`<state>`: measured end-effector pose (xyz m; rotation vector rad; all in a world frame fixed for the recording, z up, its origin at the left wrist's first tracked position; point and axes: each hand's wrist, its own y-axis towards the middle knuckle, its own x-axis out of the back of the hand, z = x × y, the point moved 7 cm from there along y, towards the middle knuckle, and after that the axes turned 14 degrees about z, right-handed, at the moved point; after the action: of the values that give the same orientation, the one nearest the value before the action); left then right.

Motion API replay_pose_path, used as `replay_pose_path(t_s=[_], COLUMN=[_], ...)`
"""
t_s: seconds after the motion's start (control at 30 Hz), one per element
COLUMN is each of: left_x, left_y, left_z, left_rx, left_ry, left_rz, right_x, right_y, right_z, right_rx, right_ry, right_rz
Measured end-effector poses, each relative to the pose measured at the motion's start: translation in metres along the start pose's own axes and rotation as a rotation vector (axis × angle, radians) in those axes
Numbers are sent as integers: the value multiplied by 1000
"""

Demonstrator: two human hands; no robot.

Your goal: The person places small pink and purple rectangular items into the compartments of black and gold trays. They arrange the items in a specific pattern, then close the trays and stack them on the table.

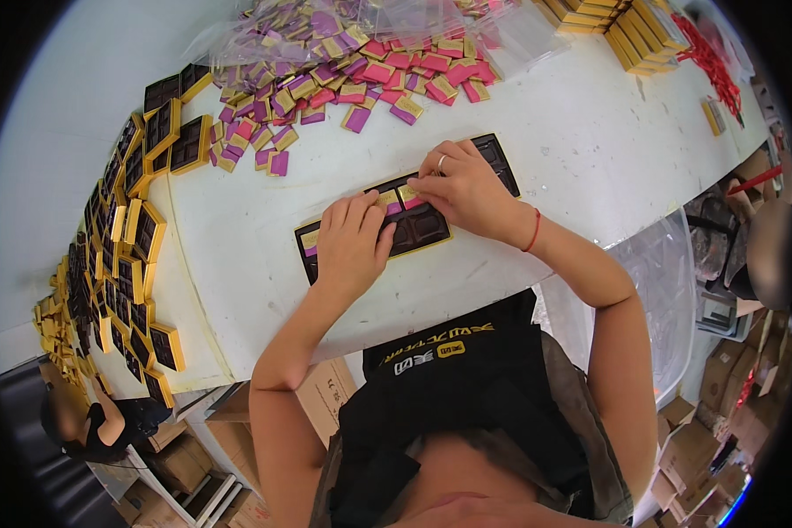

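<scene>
So the black trays sit toward the near edge of the table, few wrapped pieces in, several slots bare, right hand pinching a pink piece, left hand's grip unclear.

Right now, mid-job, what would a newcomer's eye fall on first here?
Most likely the bright heap of pink, purple and gold wrapped pieces, spread at the table's far side beneath clear plastic in places. Next, the sprawl of dark, gold-edged boxes along the table's left side. Nearer the middle, the left hand and right hand meet over dark compartmented trays.
</scene>
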<state>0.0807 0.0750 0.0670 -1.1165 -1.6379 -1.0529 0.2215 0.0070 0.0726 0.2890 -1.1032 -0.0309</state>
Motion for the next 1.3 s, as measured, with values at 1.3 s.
replay_pose_path(t_s=[1.3], left_x=[-33], left_y=[110], left_z=[0], left_rx=[170], left_ry=[-724], left_rz=[218], right_x=[41], right_y=[-47], right_z=[-90], right_rx=[-234], right_ry=[462], right_rz=[-51])
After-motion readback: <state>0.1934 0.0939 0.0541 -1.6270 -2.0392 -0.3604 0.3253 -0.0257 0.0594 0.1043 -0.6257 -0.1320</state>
